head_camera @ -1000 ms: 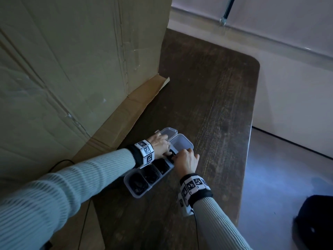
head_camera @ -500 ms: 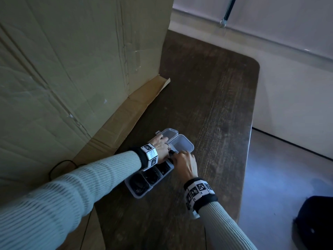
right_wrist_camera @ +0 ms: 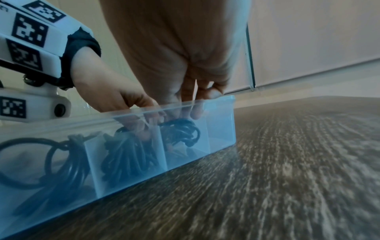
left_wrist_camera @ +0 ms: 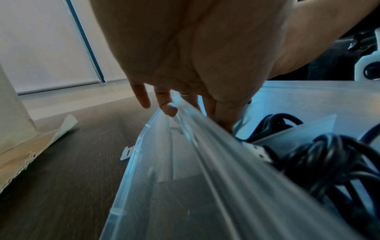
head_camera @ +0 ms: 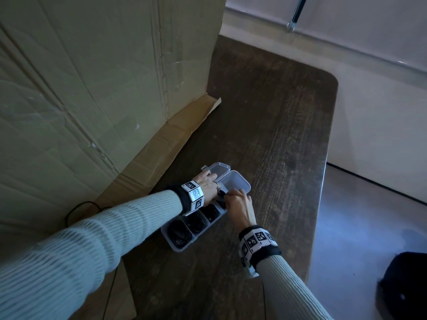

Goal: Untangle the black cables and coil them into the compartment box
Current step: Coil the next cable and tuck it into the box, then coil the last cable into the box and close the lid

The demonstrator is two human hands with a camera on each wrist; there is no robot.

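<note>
Both hands are down at the box (head_camera: 175,247), a clear plastic tray with its lid (head_camera: 219,168) swung open flat on the side nearest the cardboard (head_camera: 92,88). The box sits on the dark wooden table (head_camera: 265,112), just off the cardboard's folded flap.

Right hand (head_camera: 240,207) first: fingers dipped over the box's near wall, curled down onto a cable bundle (right_wrist_camera: 180,131) in the fourth compartment from the near end, pinching and pressing it in. Seen through the wall from the right wrist, the fingertips (right_wrist_camera: 196,112) sit right on top of that coil.

Left hand (head_camera: 209,187) now: it lies across the hinge side, fingers fairly straight and spread, some over the lid, the thumb (left_wrist_camera: 224,116) reaching into the box by that same bundle. Whether it actually grips the cable, I cannot tell; it looks more like bracing.

Toward the near end of the box, three compartments already hold coiled cables (head_camera: 196,224). The far end compartment (head_camera: 238,185) shows only clear plastic.

A thin black wire (head_camera: 78,207) loops on the cardboard, left of the box.
</note>
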